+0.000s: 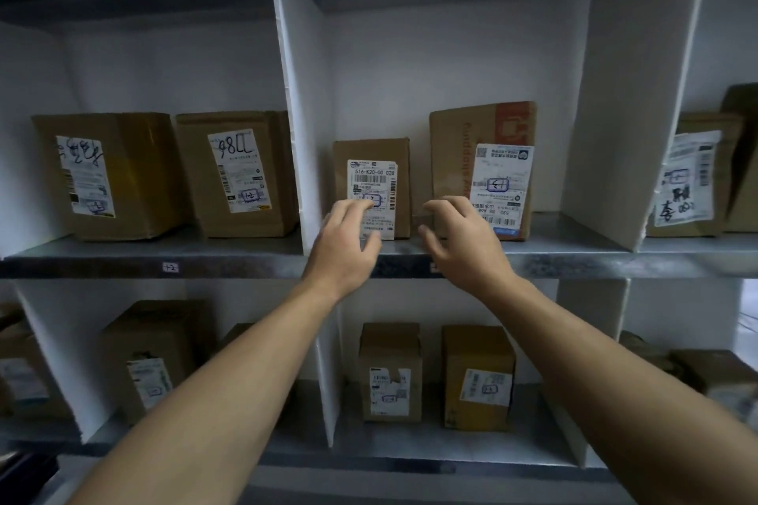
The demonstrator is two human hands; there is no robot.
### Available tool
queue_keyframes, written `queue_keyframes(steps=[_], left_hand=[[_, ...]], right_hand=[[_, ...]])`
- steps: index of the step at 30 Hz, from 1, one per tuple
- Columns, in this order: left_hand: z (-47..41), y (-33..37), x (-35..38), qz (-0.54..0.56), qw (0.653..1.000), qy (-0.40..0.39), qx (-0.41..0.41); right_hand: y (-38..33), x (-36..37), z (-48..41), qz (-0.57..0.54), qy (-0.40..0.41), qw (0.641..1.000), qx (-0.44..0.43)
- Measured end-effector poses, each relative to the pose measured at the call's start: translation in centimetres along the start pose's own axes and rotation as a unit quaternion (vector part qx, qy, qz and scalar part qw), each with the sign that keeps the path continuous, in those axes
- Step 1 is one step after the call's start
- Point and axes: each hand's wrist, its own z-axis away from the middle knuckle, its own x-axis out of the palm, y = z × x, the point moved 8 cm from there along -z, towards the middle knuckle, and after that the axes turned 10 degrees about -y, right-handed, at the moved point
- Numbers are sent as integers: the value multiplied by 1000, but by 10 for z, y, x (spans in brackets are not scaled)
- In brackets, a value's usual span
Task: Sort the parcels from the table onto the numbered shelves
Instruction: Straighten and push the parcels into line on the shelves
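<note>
Both hands reach past the front edge of the shelf: the left hand lies loose-fingered against the label of the small parcel, and the right hand is loosely curled and empty just beside it. The parcel stands upright in the middle compartment, next to a bigger box. The placing looks done to me, so the next move is to draw back and fetch another.

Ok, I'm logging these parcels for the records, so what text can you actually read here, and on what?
"516-K20-00 028": label of the small box.
"98LL", handwritten: label of the brown box just left of the white divider.
"shopping", orange, sideways: the tall box.
Other label print and the shelf tag: too small or blurred.
</note>
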Motion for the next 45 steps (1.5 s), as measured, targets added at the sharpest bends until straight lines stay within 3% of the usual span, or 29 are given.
queue_keyframes(steps=[7,15,28,39,45], left_hand=[[-13,43,34,15,998,-48,43],[-34,70,64,13,997,-79,10],[-53,65,82,-78,988,-121,-62],[-64,85,109,-57,986,-143,-66],[-68,101,117,-58,988,-134,-50]], right_hand=[[37,-45,39,194,23,980,46],[76,-63,43,262,2,963,61],[103,-63,14,206,-15,978,9],[137,-68,11,26,-21,998,53],[156,-77,12,18,-24,996,80]])
